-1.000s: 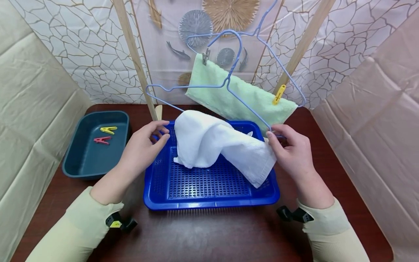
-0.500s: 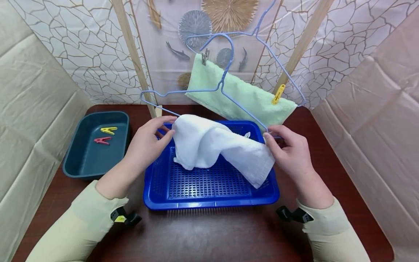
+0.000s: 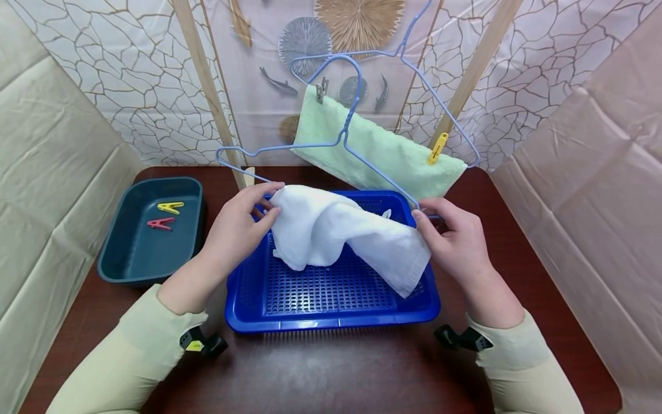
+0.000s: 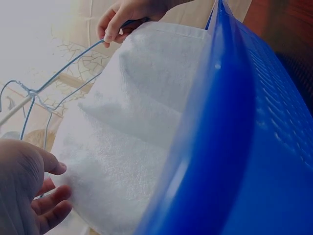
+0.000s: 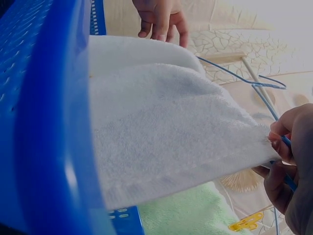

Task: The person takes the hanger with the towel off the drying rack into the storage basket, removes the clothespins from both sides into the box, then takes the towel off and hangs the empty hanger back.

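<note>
A white towel (image 3: 336,224) is draped over the lower bar of a blue wire clothes hanger (image 3: 380,169), above a blue perforated basket (image 3: 331,325). My right hand (image 3: 457,236) pinches the hanger's right corner, beside the towel's right edge. At the towel's left edge is my left hand (image 3: 240,224). Its thumb and fingers are apart, with the fingertips at the cloth; whether they press on it is unclear. In the left wrist view the towel (image 4: 127,117) spreads between both hands. The right wrist view shows the right fingers around the wire, close to the towel's corner.
Behind, a second blue hanger (image 3: 439,100) carries a pale green towel (image 3: 383,144), held by a grey clip (image 3: 322,90) and a yellow clothespin (image 3: 437,148). A dark green tub (image 3: 150,253) at left contains a yellow clothespin (image 3: 170,208) and a red clothespin (image 3: 160,223).
The front hanger has shifted left and its hook has tipped lower. My left hand has moved right and up to the towel's left edge. My right hand keeps its pinch, shifting slightly left.
</note>
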### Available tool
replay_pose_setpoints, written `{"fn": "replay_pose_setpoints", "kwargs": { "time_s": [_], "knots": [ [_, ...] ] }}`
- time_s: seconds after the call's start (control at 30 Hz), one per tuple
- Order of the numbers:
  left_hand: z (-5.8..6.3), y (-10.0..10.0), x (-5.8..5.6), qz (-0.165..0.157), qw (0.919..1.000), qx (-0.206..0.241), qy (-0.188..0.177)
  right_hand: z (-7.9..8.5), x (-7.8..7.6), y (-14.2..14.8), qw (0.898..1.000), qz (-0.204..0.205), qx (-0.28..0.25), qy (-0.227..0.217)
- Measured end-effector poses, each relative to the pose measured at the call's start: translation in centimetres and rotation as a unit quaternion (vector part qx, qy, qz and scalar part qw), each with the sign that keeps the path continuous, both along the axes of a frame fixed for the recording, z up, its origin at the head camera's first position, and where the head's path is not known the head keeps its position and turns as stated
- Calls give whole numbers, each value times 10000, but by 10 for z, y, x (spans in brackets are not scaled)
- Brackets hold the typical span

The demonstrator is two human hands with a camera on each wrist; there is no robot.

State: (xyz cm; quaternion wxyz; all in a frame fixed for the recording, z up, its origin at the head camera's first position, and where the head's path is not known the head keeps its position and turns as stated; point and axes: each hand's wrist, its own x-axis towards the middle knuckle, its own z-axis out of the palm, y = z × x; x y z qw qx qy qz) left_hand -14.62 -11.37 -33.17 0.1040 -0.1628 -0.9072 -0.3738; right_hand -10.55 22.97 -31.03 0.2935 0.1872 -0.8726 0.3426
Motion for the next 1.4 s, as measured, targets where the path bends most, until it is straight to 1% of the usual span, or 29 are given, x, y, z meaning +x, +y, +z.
{"fn": "replay_pose_setpoints", "kwargs": {
  "time_s": [0.27,0.47,0.77,1.07,1.4],
  "knots": [
    [-4,0,2,24,9998,26,219,-2,-1,0,10000,-11,-10,10],
    [-7,-2,4,17,9994,-42,332,-4,-3,2,10000,-45,-24,4],
    [-11,-10,11,118,9993,-181,308,-6,-5,3,9998,-142,-93,-132],
    [-14,-14,14,201,9995,-246,71,-6,-5,3,9996,-157,-183,-115],
    [-17,-17,17,216,9996,-160,-29,-7,-6,5,9994,-188,-260,-108]
  ]
}}
